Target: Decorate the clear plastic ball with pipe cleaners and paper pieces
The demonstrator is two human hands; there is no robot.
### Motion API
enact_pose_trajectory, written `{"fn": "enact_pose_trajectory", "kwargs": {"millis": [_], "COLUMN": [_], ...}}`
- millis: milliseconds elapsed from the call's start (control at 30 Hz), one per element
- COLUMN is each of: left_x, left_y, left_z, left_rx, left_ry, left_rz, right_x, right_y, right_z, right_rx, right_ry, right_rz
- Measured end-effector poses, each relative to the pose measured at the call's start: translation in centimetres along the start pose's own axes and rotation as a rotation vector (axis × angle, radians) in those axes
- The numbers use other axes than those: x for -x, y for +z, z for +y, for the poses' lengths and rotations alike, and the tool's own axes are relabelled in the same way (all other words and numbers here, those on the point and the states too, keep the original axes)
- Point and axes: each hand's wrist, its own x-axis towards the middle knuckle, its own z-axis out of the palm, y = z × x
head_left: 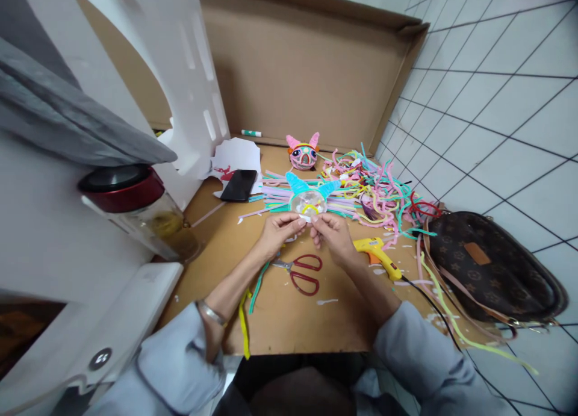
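Note:
Between my two hands is a round, clear plastic craft head [295, 206] edged in turquoise pipe cleaner, with two blue pointed ears and a yellow arc near its lower side. My left hand [282, 230] pinches its near edge between thumb and finger. Close beside it, my right hand [332, 232] pinches the same edge from the right, with some fingers curled below. A bundle of pastel pipe cleaners [275, 193] lies behind the head. Red-handled scissors [304, 274] rest on the cardboard below my hands. Further back sits a pink eared craft head [302, 156] with large eyes.
A yellow glue gun [378, 256] with a black cord lies to the right, near a brown handbag [497, 268]. Tangled pipe cleaners [383, 190] pile up at the back right. At left are a black phone [239, 185] and a red-lidded glass bottle [139, 208].

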Motion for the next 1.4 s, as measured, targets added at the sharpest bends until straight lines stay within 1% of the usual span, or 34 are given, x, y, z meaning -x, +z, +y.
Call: {"fn": "enact_pose_trajectory", "kwargs": {"millis": [133, 267, 400, 500, 633, 800, 867, 933, 1000, 1233, 1400], "left_x": [0.2, 0.4, 0.5, 0.4, 0.5, 0.7, 0.8, 0.8, 0.7, 0.7, 0.9], "left_y": [0.3, 0.6, 0.7, 0.7, 0.8, 1.1, 1.2, 1.3, 1.3, 1.5, 1.6], "left_z": [0.2, 0.5, 0.3, -0.1, -0.3, 0.0, 0.1, 0.0, 0.0, 0.2, 0.3], "left_rx": [-0.011, 0.018, 0.045, 0.071, 0.099, 0.116, 0.107, 0.095, 0.091, 0.087, 0.088], "left_ry": [0.013, -0.026, -0.058, -0.080, -0.096, -0.083, -0.071, -0.066, -0.069, -0.090, -0.083], "left_rz": [0.003, 0.014, 0.019, 0.018, 0.017, 0.008, 0.018, 0.026, 0.027, 0.040, 0.037], "right_x": [0.2, 0.3, 0.6, 1.0, 1.4, 1.8, 1.9, 2.0, 2.0, 2.0, 1.9], "right_y": [-0.2, -0.2, -0.1, 0.0, -0.2, -0.3, -0.2, -0.2, -0.1, -0.1, 0.0], "right_z": [0.3, 0.4, 0.5, 0.7, 1.0, 1.1, 1.1, 1.0, 1.0, 1.4, 1.8], "right_rx": [-0.039, -0.070, -0.024, 0.093, 0.254, 0.555, 0.624, 0.635, 0.605, 0.385, 0.308], "right_ry": [0.018, 0.048, 0.023, -0.060, -0.190, -0.448, -0.501, -0.500, -0.468, -0.292, -0.238], "right_rz": [0.035, 0.026, 0.063, 0.107, 0.123, 0.175, 0.182, 0.186, 0.198, 0.209, 0.204]}}
